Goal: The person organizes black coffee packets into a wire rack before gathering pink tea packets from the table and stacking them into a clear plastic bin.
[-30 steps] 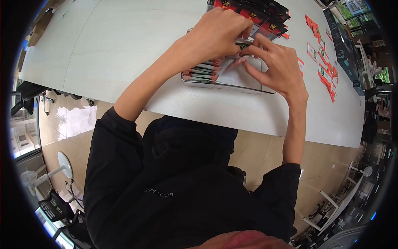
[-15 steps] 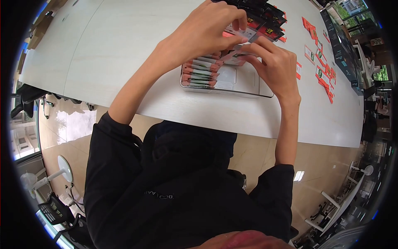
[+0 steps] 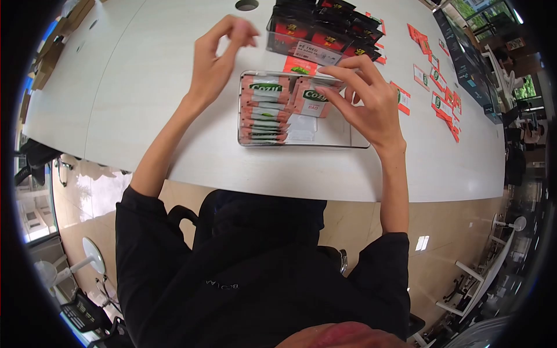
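Note:
A clear tray [image 3: 304,146] stands near the table's front edge. Its left side holds a row of Cozy tea sachets [image 3: 266,110]. Another Cozy sachet [image 3: 313,100] leans at the tray's middle, with my right hand [image 3: 371,104] at its right edge, fingers curved and thumb and index finger apart. Whether they touch the sachet is hard to tell. My left hand [image 3: 217,55] is raised beyond the tray's back left corner, its thumb and fingers bent close together and smeared; what they hold, if anything, cannot be made out.
A clear bin [image 3: 310,51] of black and red packets stands behind the tray. One orange sachet [image 3: 300,65] lies between them. Loose orange sachets [image 3: 447,98] are scattered to the right, beside long dark boxes [image 3: 470,64]. A round hole [image 3: 246,5] is at the back.
My left hand has moved left, away from the bin and the sachets. My right hand stays near the tray's right part. The sachet between the hands now leans in the tray's middle.

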A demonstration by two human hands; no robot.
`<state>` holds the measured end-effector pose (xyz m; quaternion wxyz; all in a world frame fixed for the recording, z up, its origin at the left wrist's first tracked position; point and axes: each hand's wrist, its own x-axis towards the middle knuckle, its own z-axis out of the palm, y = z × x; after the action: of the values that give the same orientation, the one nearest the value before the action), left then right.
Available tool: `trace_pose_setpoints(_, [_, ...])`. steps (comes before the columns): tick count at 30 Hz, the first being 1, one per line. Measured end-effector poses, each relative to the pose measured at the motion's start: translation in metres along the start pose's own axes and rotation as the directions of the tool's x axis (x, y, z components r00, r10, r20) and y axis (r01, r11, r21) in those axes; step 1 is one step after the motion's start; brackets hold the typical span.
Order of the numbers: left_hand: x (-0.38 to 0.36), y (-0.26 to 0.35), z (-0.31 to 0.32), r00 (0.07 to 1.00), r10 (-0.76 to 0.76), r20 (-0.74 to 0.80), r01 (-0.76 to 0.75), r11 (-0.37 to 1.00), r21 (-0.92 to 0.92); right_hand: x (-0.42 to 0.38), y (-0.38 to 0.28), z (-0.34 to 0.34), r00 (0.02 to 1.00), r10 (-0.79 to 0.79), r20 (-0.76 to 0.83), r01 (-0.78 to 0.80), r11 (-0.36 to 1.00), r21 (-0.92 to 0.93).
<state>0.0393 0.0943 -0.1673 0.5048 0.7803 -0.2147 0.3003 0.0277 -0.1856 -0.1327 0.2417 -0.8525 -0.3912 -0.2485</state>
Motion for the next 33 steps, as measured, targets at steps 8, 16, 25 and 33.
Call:
trace_pose_setpoints(8, [-0.028, -0.024, 0.016, 0.823, -0.567, 0.032, 0.509, 0.711, -0.485, -0.027, 0.117, -0.045, 0.95, 0.05, -0.307, -0.146, 0.944, -0.298])
trace_pose_setpoints(16, [-0.022, -0.025, 0.013, 0.691, -0.718, 0.079, 0.673, 0.6, -0.433, -0.129, 0.242, -0.048, 0.758, 0.477, -0.444, -0.618, 0.743, -0.256])
trace_pose_setpoints(25, [-0.02, -0.025, 0.01, 0.67, -0.738, 0.08, 0.685, 0.573, -0.451, -0.104, 0.208, -0.044, 0.784, 0.619, -0.051, -0.614, 0.76, -0.215])
trace_pose_setpoints(33, [-0.018, -0.027, 0.01, 0.662, -0.745, 0.082, 0.691, 0.563, -0.454, -0.098, 0.181, -0.045, 0.705, 0.707, -0.054, -0.707, 0.695, -0.134])
